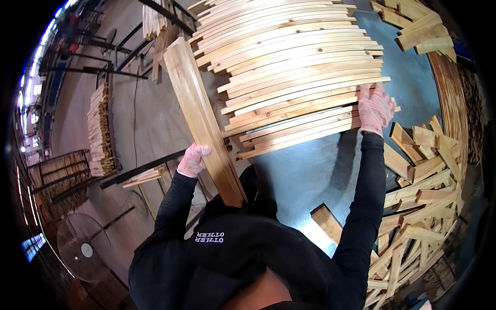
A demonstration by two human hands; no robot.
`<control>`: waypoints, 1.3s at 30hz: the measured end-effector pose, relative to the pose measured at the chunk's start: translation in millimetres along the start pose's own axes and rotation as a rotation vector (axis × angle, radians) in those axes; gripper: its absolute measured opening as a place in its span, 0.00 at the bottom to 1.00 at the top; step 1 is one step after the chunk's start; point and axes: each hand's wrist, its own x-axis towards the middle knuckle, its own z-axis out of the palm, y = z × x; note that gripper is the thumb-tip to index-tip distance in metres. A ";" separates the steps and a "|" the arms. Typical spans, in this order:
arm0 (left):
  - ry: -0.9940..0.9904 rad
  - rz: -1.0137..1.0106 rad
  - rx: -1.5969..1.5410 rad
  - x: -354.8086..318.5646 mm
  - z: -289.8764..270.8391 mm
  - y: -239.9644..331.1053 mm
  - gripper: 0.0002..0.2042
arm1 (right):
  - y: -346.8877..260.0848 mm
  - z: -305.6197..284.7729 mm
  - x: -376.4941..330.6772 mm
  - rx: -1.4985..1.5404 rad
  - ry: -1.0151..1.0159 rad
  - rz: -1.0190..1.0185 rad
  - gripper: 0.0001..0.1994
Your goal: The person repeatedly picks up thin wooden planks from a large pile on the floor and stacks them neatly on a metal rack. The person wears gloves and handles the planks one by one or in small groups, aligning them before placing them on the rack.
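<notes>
My left hand [192, 159], in a pinkish-white work glove, is closed on a long stack of wooden boards [199, 103] at my left side. The stack runs from near my waist up and away to the far left. My right hand [375, 107], gloved the same way, has its fingers bent over the right ends of the wooden strips [299, 116] on the metal table; part of its grip is hidden. These pale strips lie side by side across the table, their ends uneven. A narrow dark gap separates the nearest few from the others.
A short wood block [327, 222] lies on the bluish metal table [299, 181] near me. Jumbled offcuts [418, 206] crowd the right side, with more short pieces [423, 33] at the far right. On the left are a black metal frame [144, 168], a stacked pile of wood [101, 132] and a round fan [82, 248].
</notes>
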 end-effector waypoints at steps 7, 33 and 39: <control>-0.023 0.243 -0.219 -71.1 6.9 79.8 0.38 | 5.8 -133.9 -31.6 -0.038 -0.167 -0.821 0.21; -0.055 0.362 1.292 177.9 224.2 225.0 0.38 | -160.3 -85.5 -213.3 0.885 0.064 0.283 0.18; -0.135 0.321 0.609 156.6 132.1 261.8 0.30 | -93.6 -58.2 -251.6 1.209 0.126 0.634 0.20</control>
